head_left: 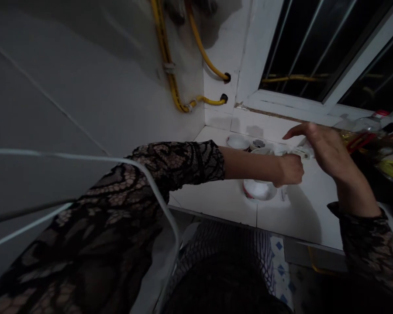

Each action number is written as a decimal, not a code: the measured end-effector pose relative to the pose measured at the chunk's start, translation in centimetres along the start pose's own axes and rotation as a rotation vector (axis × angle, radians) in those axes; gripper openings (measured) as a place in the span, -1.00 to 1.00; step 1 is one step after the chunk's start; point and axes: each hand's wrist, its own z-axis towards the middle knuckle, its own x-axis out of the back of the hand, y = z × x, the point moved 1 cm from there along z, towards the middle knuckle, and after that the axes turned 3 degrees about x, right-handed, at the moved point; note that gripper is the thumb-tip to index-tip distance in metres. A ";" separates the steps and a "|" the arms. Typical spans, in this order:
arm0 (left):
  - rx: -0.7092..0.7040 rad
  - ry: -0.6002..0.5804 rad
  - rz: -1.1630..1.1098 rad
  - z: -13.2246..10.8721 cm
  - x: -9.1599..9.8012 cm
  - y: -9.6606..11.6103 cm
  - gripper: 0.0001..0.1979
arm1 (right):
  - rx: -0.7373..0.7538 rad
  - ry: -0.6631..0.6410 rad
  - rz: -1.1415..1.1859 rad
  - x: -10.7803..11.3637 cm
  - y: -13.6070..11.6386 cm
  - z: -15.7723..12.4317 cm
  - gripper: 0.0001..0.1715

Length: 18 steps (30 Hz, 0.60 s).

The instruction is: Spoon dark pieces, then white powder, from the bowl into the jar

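My left hand (291, 169) reaches across the white tiled counter (301, 213) and is closed around a small white thing I cannot make out. Just below it sits a white bowl with a red rim (259, 190) holding something white. My right hand (324, 147) hovers beside the left, fingers partly curled and pointing left, touching the same white object (301, 152). Both arms wear dark lace sleeves.
Small white cups (237, 141) stand behind the hands. A clear bottle with a red cap (363, 126) and other bottles crowd the right edge. Yellow hoses (170, 74) run down the wall corner. A window with bars (314, 48) is behind. A white cable (144, 174) crosses left.
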 end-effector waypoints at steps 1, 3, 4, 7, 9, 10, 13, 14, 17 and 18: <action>-0.075 -0.035 0.017 0.0 0.3 -0.3 -0.90 | -0.045 0.104 0.039 0.3 0.6 -0.5 -0.37; -0.183 -0.061 0.049 -0.2 0.9 -1.2 -0.89 | -0.145 0.269 0.163 0.8 2.3 -1.5 -0.43; -0.178 -0.026 0.056 -0.5 1.2 -1.7 -0.94 | -0.190 0.373 0.240 0.9 3.3 -2.1 -0.45; -0.096 0.039 0.083 -1.6 1.9 -3.4 -0.89 | -0.312 0.596 0.474 0.7 6.5 -3.9 -0.55; -0.043 0.048 0.075 -2.5 2.3 -4.3 -0.78 | -0.377 0.728 0.538 0.2 8.3 -5.1 -0.60; 0.002 0.042 0.053 -2.9 2.4 -4.7 -0.74 | -0.414 0.800 0.547 -0.3 9.1 -5.8 -0.59; 0.138 0.045 -0.115 -4.1 2.9 -5.6 -0.64 | -0.481 0.804 0.559 -2.0 10.7 -7.4 -0.58; 0.168 0.049 -0.185 -4.4 2.9 -5.9 -0.61 | -0.492 0.788 0.554 -2.6 11.1 -7.9 -0.59; 0.235 0.135 -0.421 -5.5 2.9 -6.9 -0.59 | -0.540 0.785 0.619 -4.3 12.1 -9.1 -0.63; 0.231 0.178 -0.511 -6.0 2.8 -7.2 -0.58 | -0.558 0.803 0.648 -4.8 12.4 -9.4 -0.64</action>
